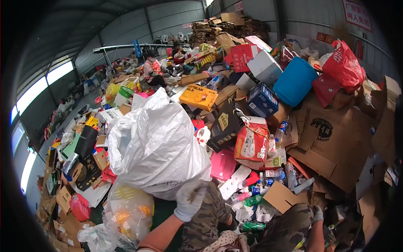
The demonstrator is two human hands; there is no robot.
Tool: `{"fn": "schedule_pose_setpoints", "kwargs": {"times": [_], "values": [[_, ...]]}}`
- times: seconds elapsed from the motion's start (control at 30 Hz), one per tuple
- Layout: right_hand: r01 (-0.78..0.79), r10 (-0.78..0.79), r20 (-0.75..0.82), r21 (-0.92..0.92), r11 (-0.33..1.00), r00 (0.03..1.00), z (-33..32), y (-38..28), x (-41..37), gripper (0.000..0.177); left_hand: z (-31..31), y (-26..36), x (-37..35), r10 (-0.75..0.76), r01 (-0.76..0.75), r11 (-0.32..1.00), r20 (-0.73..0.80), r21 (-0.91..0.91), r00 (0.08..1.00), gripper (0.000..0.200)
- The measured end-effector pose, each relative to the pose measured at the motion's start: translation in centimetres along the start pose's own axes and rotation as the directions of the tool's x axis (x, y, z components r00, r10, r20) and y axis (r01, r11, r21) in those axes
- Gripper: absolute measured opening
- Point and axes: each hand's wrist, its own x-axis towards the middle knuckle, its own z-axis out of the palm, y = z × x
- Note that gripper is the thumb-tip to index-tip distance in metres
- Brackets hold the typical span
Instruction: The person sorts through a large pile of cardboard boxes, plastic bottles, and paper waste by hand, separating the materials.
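Note:
My left hand [189,200], in a pale work glove, is in front of the lower edge of a big white woven sack [157,143]. Its fingers are curled in; whether they grip the sack or something small is not visible. My right hand [317,214], also gloved, is down beside my right knee, its fingers mostly hidden. Between my knees and the pile lie several plastic bottles, among them a green bottle [253,200]. A clear plastic bag [128,214] with yellow and orange contents sits left of my left forearm.
Mixed waste surrounds me. A large flattened cardboard box [336,143] leans at the right, below a blue plastic bin [295,82]. Ahead are a red carton [252,145] and an orange soybean milk box [198,97]. Another person [153,71] sits farther back in the pile.

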Motion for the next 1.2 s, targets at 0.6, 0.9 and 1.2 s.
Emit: {"fn": "schedule_pose_setpoints", "kwargs": {"times": [0.6,0.9,1.2], "values": [[-0.001,0.19,-0.401,0.428,0.904,0.896,-3.1,5.6,10.6,0.056,27.7,-6.1,9.1,-0.61,0.764,0.623,0.716,0.167,0.34,0.026],[0.187,-0.057,-0.45,0.249,0.95,0.891,-4.7,3.0,16.2,0.056,28.1,-6.7,9.0,-0.645,0.7,0.666,0.67,0.258,0.367,0.026],[0.169,-0.097,-0.382,0.16,0.973,0.919,-2.1,9.0,1.1,0.025,26.7,-3.5,9.8,-0.495,0.685,0.714,0.797,0.146,0.346,0.025]]}}
